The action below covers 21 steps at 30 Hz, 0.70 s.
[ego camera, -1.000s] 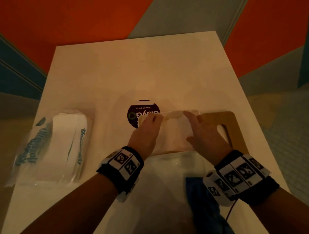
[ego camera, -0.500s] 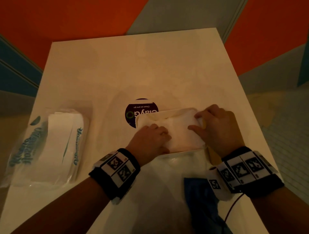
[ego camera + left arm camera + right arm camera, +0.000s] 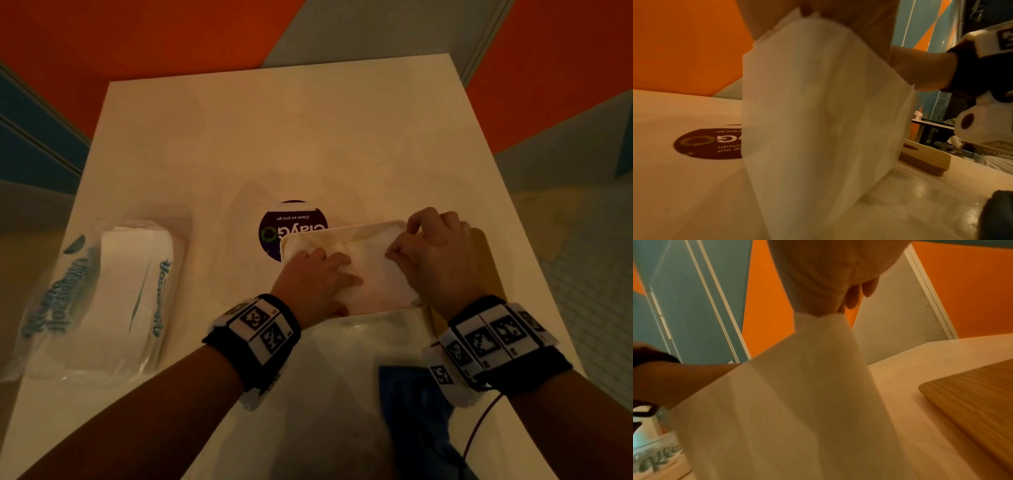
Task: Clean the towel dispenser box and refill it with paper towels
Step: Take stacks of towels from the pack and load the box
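Dispenser box [image 3: 346, 236] sits mid-frame on the white table [image 3: 239, 137], open-topped, its far rim overlapping the purple round sticker [image 3: 274, 229], and paper towels [image 3: 370, 274] are already inside. Left hand [image 3: 318, 284] lies on the stack, fingers extended and flat, likely pinning it so nothing lifts. Right hand [image 3: 442, 253] hovers at the box's right end, thumb and fingertips pinching up the top sheet, probably to feed it through the wooden lid [image 3: 486, 260] lying just right of the box. Spare towel pack [image 3: 102, 298] waits at left.
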Each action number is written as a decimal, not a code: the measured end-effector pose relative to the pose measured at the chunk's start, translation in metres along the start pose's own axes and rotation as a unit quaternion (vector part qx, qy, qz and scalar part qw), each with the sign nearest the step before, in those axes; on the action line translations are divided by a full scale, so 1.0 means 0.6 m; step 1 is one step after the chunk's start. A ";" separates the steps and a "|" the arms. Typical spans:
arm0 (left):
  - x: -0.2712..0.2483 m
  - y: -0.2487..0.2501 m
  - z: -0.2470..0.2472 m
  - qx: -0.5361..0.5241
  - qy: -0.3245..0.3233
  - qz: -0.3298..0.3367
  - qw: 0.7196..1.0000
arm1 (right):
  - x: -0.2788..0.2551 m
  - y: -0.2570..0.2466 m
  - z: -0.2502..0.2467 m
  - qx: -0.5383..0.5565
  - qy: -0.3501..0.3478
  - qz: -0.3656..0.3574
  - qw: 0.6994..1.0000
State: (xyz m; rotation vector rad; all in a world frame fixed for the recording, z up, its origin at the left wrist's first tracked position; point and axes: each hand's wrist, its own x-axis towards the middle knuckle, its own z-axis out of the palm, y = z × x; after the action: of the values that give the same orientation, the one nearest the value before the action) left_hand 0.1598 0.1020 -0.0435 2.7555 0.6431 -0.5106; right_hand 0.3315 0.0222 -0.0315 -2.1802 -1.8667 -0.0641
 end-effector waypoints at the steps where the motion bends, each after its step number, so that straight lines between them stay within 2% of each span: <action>1: -0.001 0.001 0.000 -0.012 0.005 -0.007 1.000 | -0.003 -0.001 0.002 0.004 0.018 -0.019 1.000; 4: -0.004 0.005 -0.003 -0.128 0.090 -0.053 0.986 | -0.016 0.000 0.004 0.021 0.051 -0.066 0.996; 6: -0.007 0.009 -0.008 -0.231 0.174 -0.074 0.954 | -0.027 0.004 0.002 0.046 0.070 -0.074 0.994; 8: -0.005 0.009 -0.010 -0.288 0.233 -0.066 0.926 | -0.036 0.002 -0.002 0.072 0.088 -0.078 0.990; 12: 0.005 0.001 -0.010 -0.357 0.272 -0.035 0.893 | -0.042 -0.007 -0.006 0.099 0.094 -0.063 0.989; 16: 0.008 -0.003 -0.009 -0.422 0.298 -0.060 0.854 | -0.038 -0.008 -0.012 0.129 0.062 0.007 0.990; 19: 0.008 -0.004 -0.008 -0.440 0.290 -0.076 0.846 | -0.038 -0.010 -0.010 0.158 0.039 0.035 0.986; 21: 0.007 -0.002 -0.010 -0.432 0.282 -0.074 0.853 | -0.038 -0.015 -0.009 0.192 0.031 0.064 0.979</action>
State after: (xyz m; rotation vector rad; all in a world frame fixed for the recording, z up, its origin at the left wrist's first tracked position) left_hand 0.1647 0.1065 -0.0400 1.9458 0.9221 0.5038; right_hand 0.3197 0.0000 -0.0297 -1.9961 -1.5469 0.2336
